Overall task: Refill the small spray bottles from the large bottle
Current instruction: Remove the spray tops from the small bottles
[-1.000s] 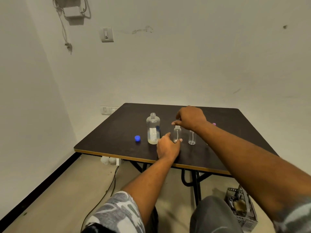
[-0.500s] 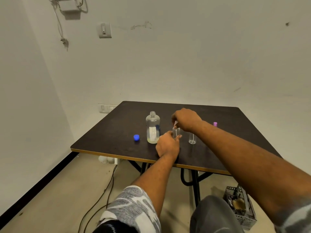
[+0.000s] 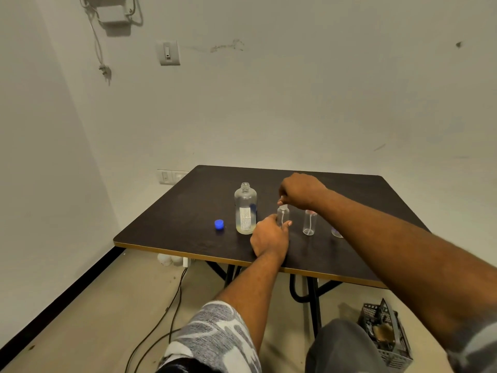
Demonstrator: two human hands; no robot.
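Note:
A large clear bottle (image 3: 245, 208) stands uncapped on the dark table (image 3: 188, 205), a little liquid at its bottom. Its blue cap (image 3: 219, 224) lies to its left. My left hand (image 3: 269, 238) grips the lower part of a small clear spray bottle (image 3: 283, 213). My right hand (image 3: 301, 191) pinches the spray top just above that bottle's neck, its thin tube running down inside. A second small bottle (image 3: 309, 222) stands open to the right. A third small bottle (image 3: 336, 232) is mostly hidden behind my right forearm.
The table's near edge (image 3: 188, 254) has a light trim. Black table legs (image 3: 312, 300) stand below. A cable (image 3: 166, 310) runs over the floor, and a dark plastic crate (image 3: 384, 335) sits at the lower right.
My right hand has risen slightly off the small bottle with the spray top, exposing the neck. My left hand keeps its hold. The camera has shifted a little.

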